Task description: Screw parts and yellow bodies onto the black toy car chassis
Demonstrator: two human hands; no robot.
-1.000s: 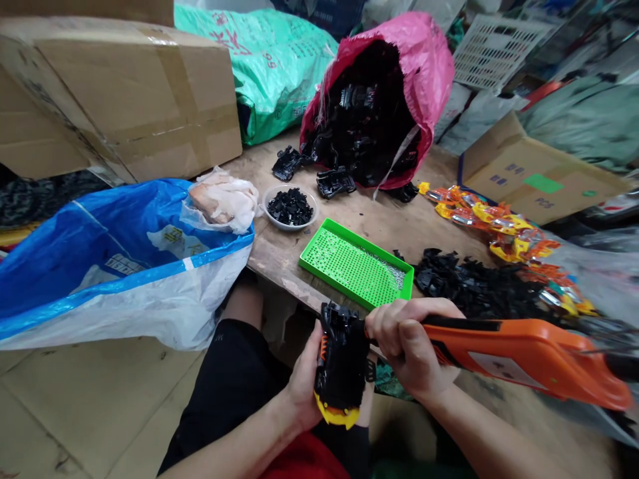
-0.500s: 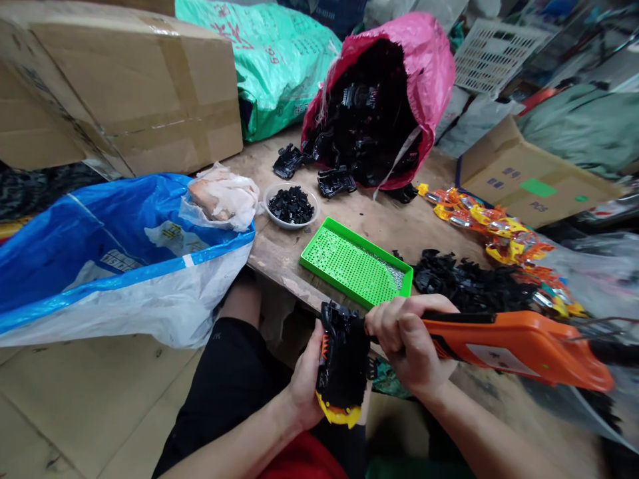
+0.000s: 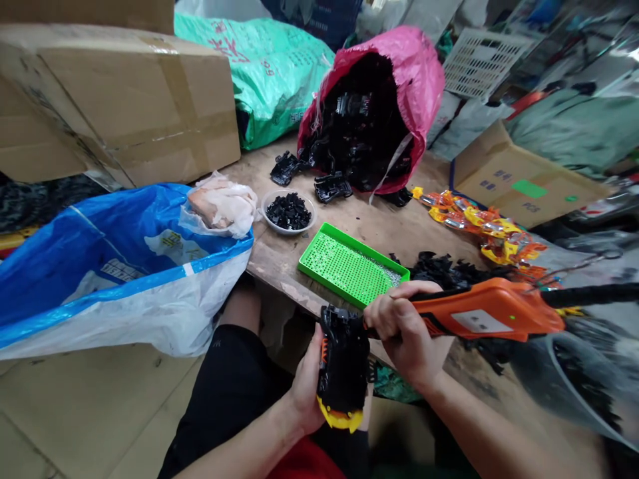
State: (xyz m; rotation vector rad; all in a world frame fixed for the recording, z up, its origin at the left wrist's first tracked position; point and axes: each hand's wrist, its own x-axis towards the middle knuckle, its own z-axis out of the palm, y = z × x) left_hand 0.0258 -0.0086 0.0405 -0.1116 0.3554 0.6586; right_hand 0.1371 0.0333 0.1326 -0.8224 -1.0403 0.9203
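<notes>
My left hand (image 3: 308,379) is wrapped round the left side of a black plastic part (image 3: 344,362) with a yellow end and orange detail, held over my lap. My right hand (image 3: 404,332) grips an orange power tool (image 3: 492,309) with a black front; its tip meets the upper right edge of the black part, and the exact contact is hidden by my fingers. Just beyond my hands lies a green perforated tray (image 3: 349,263) with small metal pieces in it.
A bowl of small black pieces (image 3: 288,211), a pink sack (image 3: 417,86) of black parts and orange-yellow parts (image 3: 479,223) lie on the table (image 3: 279,259). At left are a blue-lined bag (image 3: 124,266) and a cardboard box (image 3: 140,106).
The rear of the orange tool has swung up and toward the left, so it lies closer to level with my right hand still on it. The camera view has shifted slightly.
</notes>
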